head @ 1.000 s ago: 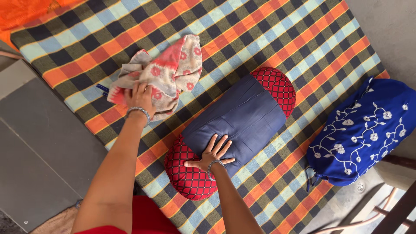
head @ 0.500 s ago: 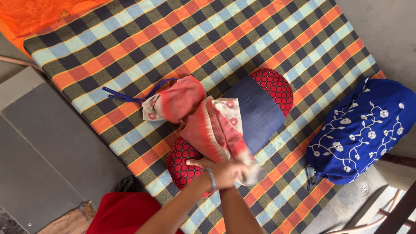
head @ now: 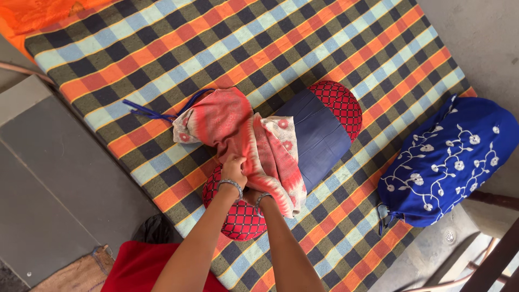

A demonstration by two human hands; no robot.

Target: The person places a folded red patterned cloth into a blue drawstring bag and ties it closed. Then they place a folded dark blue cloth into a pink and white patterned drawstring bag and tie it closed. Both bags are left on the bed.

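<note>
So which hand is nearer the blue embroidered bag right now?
The right hand, though neither is close. It sits under the pink floral cloth on the bolster, slightly toward the blue embroidered bag; the left hand grips the cloth farther away.

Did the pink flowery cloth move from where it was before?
Yes. The pink floral cloth lay up on the checked bedcover beside the bolster; now it is draped across the bolster's near end, nearer the person.
</note>
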